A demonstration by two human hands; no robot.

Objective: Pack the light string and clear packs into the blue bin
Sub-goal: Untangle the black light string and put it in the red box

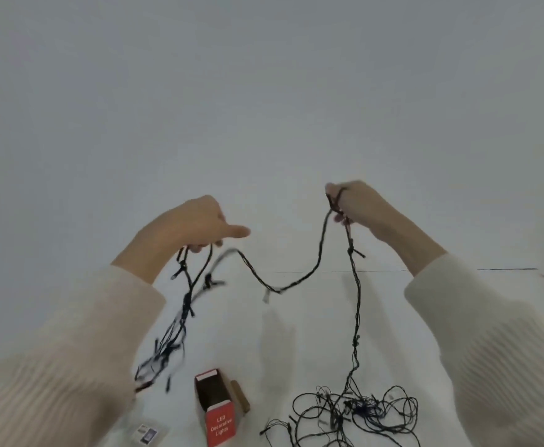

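Though tangled below, thin wiry light string [357, 304]

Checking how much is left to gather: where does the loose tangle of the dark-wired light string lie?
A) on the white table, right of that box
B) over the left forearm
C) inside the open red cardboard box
A: the tangle of the dark-wired light string lies on the white table right of the open red cardboard box, fed by a strand hanging from the right hand; the left hand holds gathered loops.
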